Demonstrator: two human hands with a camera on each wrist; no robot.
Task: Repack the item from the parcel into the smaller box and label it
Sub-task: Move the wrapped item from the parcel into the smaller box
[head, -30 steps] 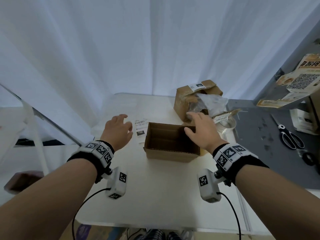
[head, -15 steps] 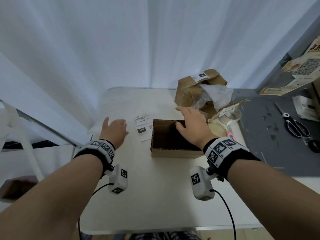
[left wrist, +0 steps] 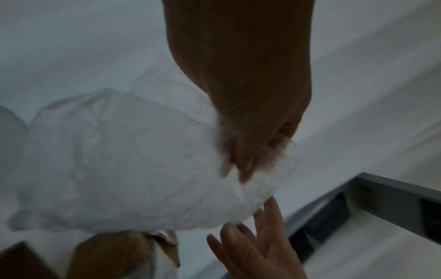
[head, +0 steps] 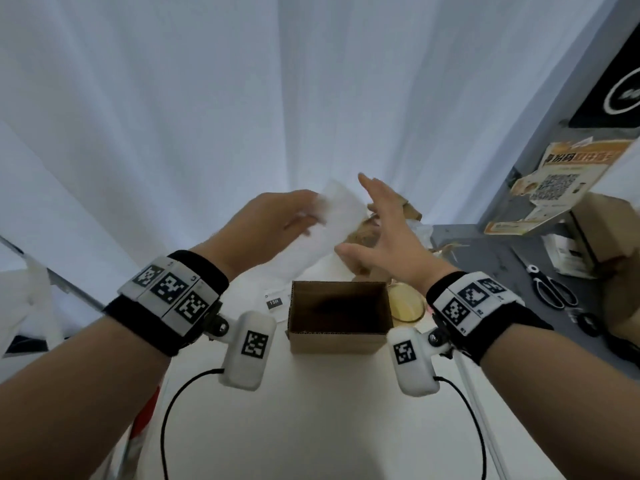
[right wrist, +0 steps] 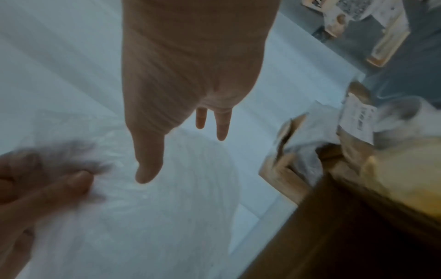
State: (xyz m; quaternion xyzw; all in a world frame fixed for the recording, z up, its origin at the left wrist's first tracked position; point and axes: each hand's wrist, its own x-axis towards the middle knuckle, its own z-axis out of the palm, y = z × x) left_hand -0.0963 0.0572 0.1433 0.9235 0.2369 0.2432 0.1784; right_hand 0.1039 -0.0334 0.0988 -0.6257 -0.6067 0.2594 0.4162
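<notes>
Left hand [head: 273,220] pinches white bag [head: 325,230] above open small box [head: 339,315]; right hand [head: 384,237] fingers spread, beside bag.

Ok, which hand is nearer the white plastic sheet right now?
Left. The left hand pinches the white plastic sheet at its upper edge. The right hand is open just beside the sheet's right side; actual contact cannot be told.

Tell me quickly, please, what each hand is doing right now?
Left hand: grips the white plastic wrap.
Right hand: open, fingers spread, holding nothing.
</notes>
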